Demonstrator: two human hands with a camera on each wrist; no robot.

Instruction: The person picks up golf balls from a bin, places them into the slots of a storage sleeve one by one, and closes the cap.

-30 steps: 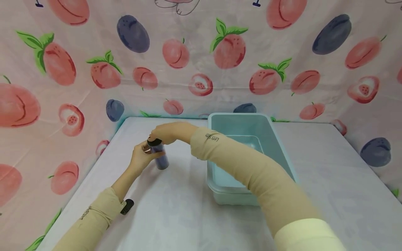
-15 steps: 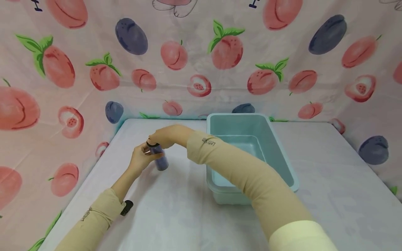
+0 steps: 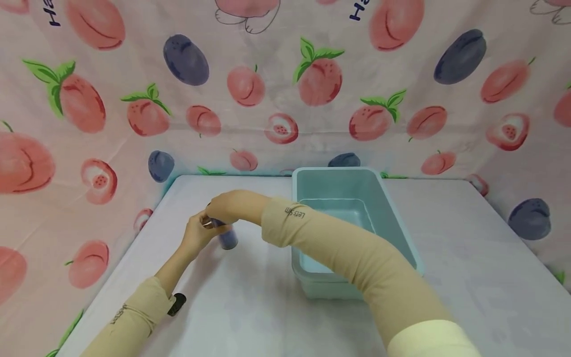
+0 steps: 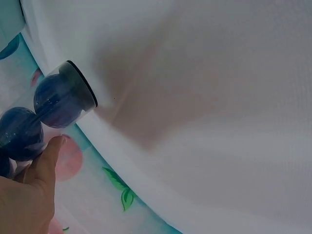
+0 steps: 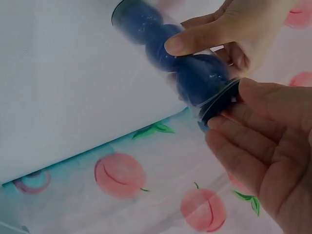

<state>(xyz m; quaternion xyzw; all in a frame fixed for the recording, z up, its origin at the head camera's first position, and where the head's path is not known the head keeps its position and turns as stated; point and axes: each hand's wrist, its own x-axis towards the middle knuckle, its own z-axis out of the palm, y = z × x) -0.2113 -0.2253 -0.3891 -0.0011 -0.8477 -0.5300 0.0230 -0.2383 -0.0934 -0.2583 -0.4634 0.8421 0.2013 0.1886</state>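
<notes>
A clear tube (image 3: 229, 240) with three blue balls (image 5: 202, 78) inside is held above the white table, somewhat tilted. My left hand (image 3: 195, 235) grips it round the side, thumb lying across the clear wall in the right wrist view. At the upper end, my right hand (image 3: 235, 205) pinches the black lid (image 5: 220, 103) between thumb and fingers. That lid is hidden behind the right hand in the head view. The left wrist view shows the tube's other end with a dark rim (image 4: 84, 85), which no hand touches.
To the right of the hands stands a pale blue plastic bin (image 3: 341, 277), partly covered by my right sleeve. A small black object (image 3: 177, 304) shows at the left cuff. A fruit-print cloth (image 3: 281, 89) hangs behind the table (image 3: 254, 307).
My right hand now covers the black lid, which showed at the tube's top before. The left hand keeps its grip. The whole head view has shifted slightly.
</notes>
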